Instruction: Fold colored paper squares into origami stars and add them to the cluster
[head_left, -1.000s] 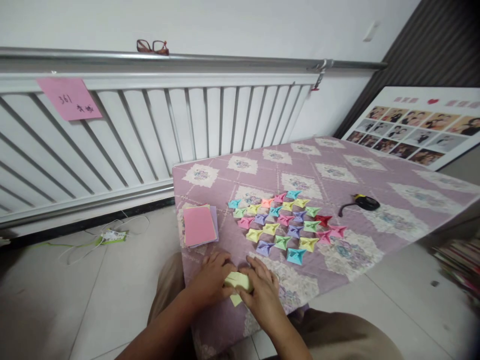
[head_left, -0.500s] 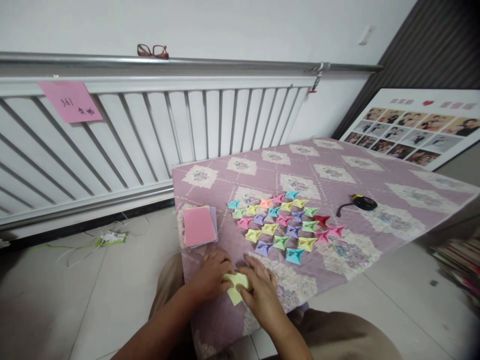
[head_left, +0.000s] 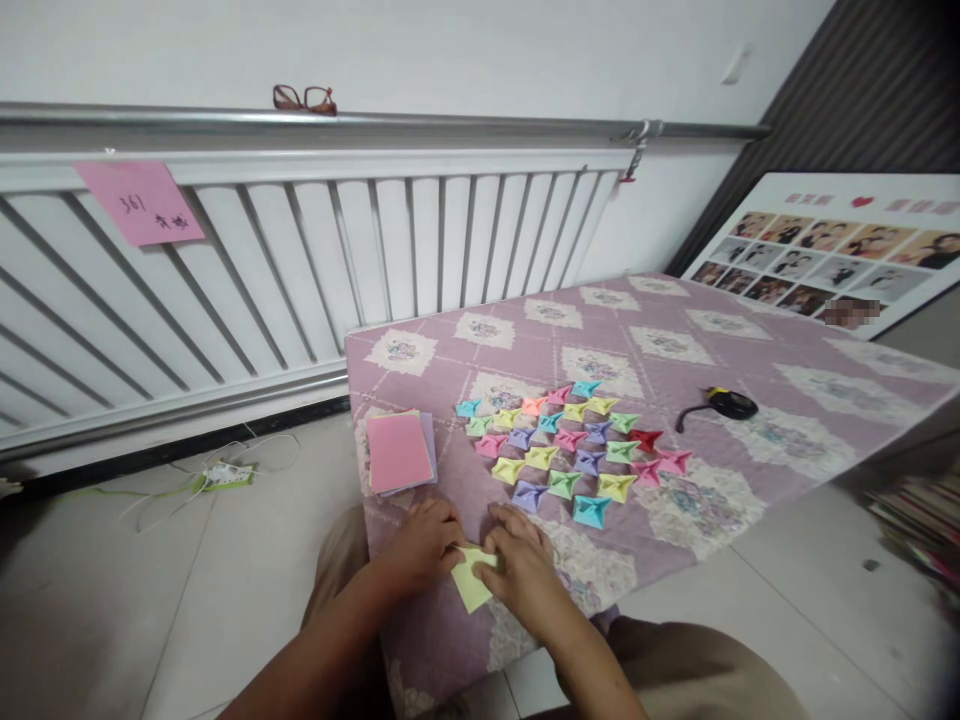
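A piece of pale yellow paper (head_left: 472,585) lies near the front edge of the cloth-covered table, its far side under my fingers. My left hand (head_left: 426,545) grips its far left corner with curled fingers. From the right, my right hand (head_left: 521,565) pinches the paper, the thumb lying on its surface. The fingers hide the far edge, so any crease there cannot be made out. Just beyond my hands stand several rows of small folded paper boats (head_left: 564,484) in many colours. To the left sits a stack of coloured paper (head_left: 399,452), a pink sheet on top.
A black tape measure (head_left: 731,404) lies on the patterned tablecloth (head_left: 667,345) at the right. Behind the table runs a white radiator (head_left: 465,235), with glasses (head_left: 305,99) on the pipe above. A power strip (head_left: 229,476) rests on the floor; a photo board (head_left: 832,250) leans at the back right.
The yellow paper now shows a larger, flatter face between my hands. My fingers have shifted slightly on it; the boats and paper stack stay in place.
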